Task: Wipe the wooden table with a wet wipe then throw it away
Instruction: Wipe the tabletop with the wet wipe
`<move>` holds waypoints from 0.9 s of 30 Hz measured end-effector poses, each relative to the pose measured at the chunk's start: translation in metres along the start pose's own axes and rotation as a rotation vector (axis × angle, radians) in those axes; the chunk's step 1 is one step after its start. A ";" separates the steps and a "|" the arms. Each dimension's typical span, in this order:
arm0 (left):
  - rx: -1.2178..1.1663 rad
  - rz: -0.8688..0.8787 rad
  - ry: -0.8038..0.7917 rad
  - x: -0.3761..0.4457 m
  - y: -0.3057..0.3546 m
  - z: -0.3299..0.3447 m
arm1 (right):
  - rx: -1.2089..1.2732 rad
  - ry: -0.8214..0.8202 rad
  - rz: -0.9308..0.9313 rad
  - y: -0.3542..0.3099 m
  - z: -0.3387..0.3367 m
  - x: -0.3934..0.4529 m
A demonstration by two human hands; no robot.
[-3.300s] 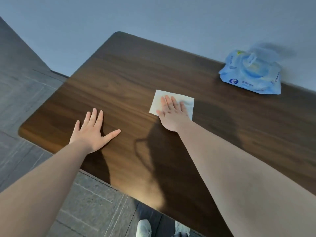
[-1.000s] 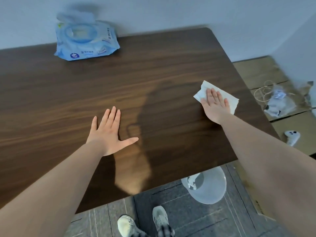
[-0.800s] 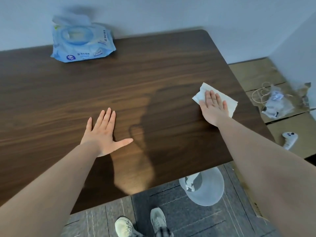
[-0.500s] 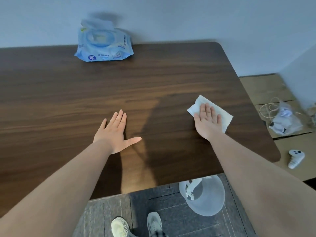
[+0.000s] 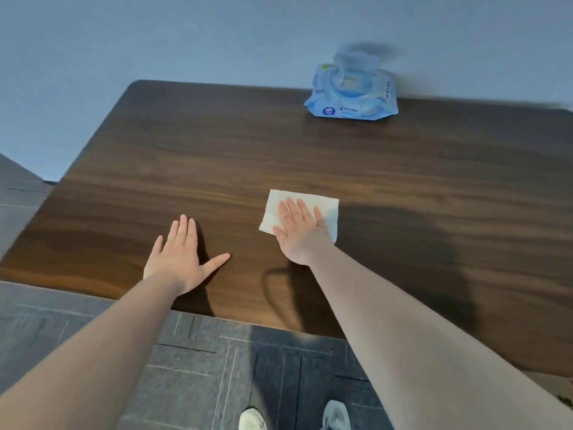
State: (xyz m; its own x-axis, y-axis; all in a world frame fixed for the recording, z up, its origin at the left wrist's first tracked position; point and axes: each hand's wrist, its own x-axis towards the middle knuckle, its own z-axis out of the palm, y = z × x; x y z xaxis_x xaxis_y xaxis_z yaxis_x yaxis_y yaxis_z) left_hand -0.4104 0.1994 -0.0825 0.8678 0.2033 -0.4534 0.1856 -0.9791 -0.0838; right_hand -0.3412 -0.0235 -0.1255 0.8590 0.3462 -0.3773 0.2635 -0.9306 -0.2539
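A white wet wipe [image 5: 325, 206] lies flat on the dark wooden table [image 5: 217, 156], near its middle. My right hand [image 5: 299, 231] presses on the wipe with the palm down and the fingers stretched out flat. My left hand [image 5: 181, 259] rests flat on the bare wood to the left, fingers spread, close to the table's near edge. It holds nothing. The two hands are a short distance apart.
A blue pack of wet wipes [image 5: 352, 96] with its lid flipped up sits at the far edge against the wall. Grey tiled floor [image 5: 201, 367] and my shoes [image 5: 336, 414] show below the near edge. The table's far left corner is rounded.
My right hand has slid the wipe leftwards from the table's right edge to near the middle. The view has swung left; the bin and the clutter on the right have left the frame.
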 end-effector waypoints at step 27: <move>-0.255 -0.136 0.065 0.009 -0.199 0.060 | -0.209 -0.101 -0.442 -0.357 0.037 0.158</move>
State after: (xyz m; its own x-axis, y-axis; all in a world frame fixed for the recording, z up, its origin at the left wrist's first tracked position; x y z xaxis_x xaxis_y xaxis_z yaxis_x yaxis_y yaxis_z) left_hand -0.4670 0.3951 -0.1231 0.8530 0.3410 -0.3950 0.4052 -0.9098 0.0895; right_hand -0.3161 0.3676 -0.1272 0.6009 0.7132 -0.3608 0.6843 -0.6924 -0.2288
